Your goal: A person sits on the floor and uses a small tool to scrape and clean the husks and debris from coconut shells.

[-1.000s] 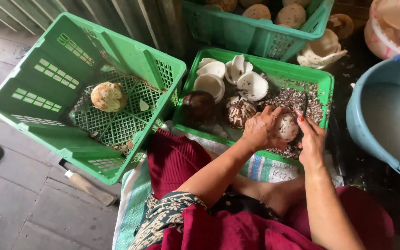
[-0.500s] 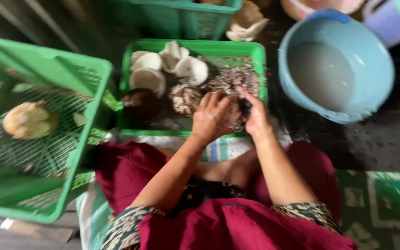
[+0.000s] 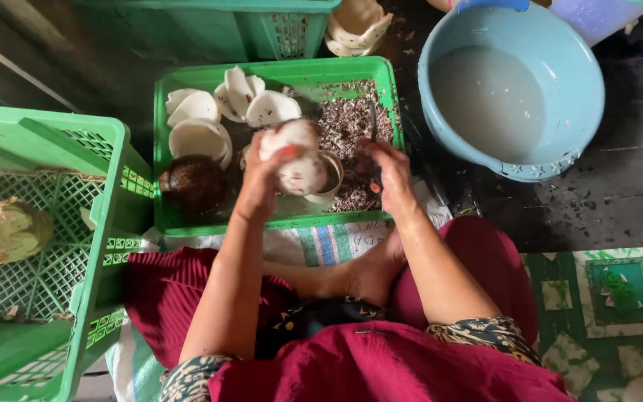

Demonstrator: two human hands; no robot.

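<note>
L hand [image 3: 262, 175] clamped on peeled coconut [image 3: 295, 152] over crate [image 3: 210, 223]; R hand [image 3: 388, 167] closed on knife [image 3: 373, 130], looks mid-paring. Next cut needs firm grip w/ blade angled away.

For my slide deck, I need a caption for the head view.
Left hand lifts a peeled coconut over a green crate of shells; right hand grips a knife.

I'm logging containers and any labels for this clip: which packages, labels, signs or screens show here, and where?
No labels, signs or screens show; only open containers.
Middle crate: green plastic, rectangular, before the knees, holding white shell pieces and dark shavings.
Left crate: green lattice, tilted, holding one pale husked coconut.
Basin: round, light blue, upper right, with cloudy liquid.
</note>
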